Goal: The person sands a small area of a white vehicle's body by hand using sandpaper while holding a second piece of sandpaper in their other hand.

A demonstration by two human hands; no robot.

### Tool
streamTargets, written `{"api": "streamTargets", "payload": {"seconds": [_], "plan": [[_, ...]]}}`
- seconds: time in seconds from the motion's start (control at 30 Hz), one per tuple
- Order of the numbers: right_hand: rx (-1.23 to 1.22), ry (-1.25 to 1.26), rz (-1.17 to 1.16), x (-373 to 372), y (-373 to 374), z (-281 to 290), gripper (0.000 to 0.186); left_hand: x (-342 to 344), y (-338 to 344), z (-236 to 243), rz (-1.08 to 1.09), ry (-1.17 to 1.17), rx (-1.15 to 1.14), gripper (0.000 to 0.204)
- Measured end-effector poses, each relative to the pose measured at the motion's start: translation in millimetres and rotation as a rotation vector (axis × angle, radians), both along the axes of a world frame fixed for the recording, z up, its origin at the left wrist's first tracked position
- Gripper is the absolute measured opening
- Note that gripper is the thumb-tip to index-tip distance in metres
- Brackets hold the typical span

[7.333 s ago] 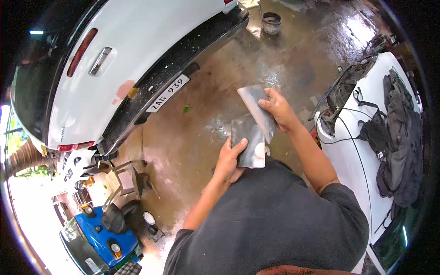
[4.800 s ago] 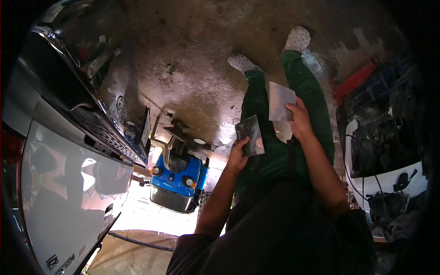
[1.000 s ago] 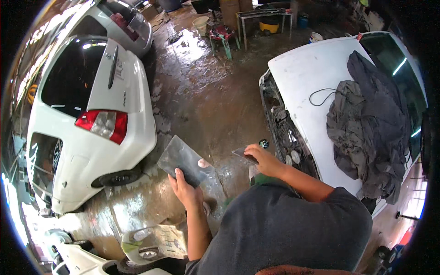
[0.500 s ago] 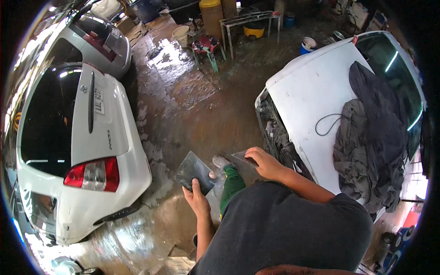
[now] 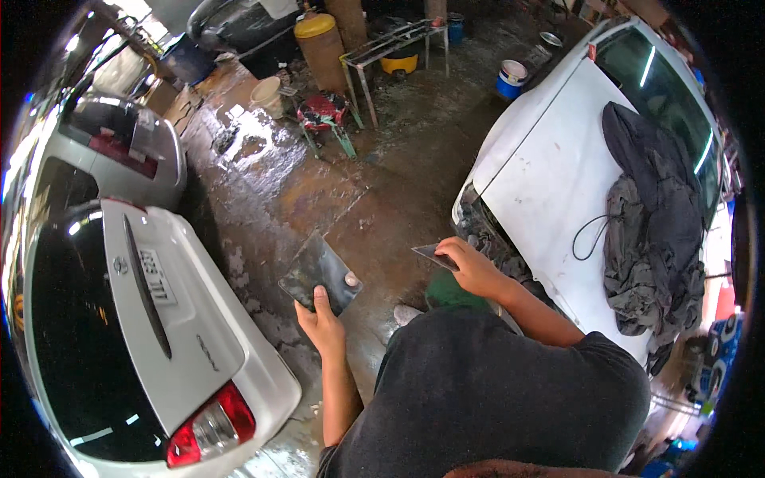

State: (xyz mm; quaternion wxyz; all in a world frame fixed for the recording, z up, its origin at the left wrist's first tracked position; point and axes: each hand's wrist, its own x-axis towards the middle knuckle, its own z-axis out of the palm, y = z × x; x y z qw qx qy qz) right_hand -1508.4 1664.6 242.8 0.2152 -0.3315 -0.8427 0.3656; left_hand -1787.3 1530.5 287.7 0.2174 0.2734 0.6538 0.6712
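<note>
Your black shirt (image 5: 494, 390) fills the lower middle, its smooth knit hiding most of your green trousers (image 5: 456, 290); only the toe of 1 pale shoe (image 5: 406, 315) shows. Your left hand (image 5: 323, 325) grips a dark, flat rectangular plate (image 5: 313, 275) out in front of you, left of your body, thumb pressed on its smeared, dull-sheened face and fingers mostly hidden beneath. A small pale lump (image 5: 351, 279) sits near its right corner; its material is hard to tell. Your right hand (image 5: 472, 269) is closed on a 2nd thin plate (image 5: 433, 255), tilted so that you see just a sliver; your fingers cover the rest. The 2 plates are well apart.

To your right, a rumpled dark cloth (image 5: 649, 239) lies over the matt white car's hood (image 5: 550, 191), hiding part of it. To your left, a glossy white hatchback (image 5: 199, 311) is cut off below its red-and-clear tail light (image 5: 211, 426). Farther off, across the wet, blotchy floor (image 5: 319, 191), stand a red-and-green stool (image 5: 323, 111) and a spindly metal frame (image 5: 390, 41).
</note>
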Motion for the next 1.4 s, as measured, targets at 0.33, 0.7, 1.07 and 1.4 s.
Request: {"api": "streamTargets", "payload": {"seconds": [0.33,0.7,1.07,1.4], "plan": [[-0.136,-0.024,-0.144,-46.2,115.2,-48.7,0.034,-57.2,156.4,-13.9,-0.124,0.08,-0.091,0.034],[-0.107,0.027,-0.137,-100.1,355.6,-38.8,0.044,-112.5,369.3,-18.0,-0.091,0.009,-0.201,0.046],[-0.14,-0.153,-0.248,-104.9,507.9,-29.0,0.048,-129.7,558.4,-15.8,-0.203,-0.14,-0.173,0.039],[-0.084,-0.169,-0.257,-170.9,646.6,-35.7,0.043,-218.2,746.5,-51.2,-0.278,-0.112,-0.155,0.037]]}}
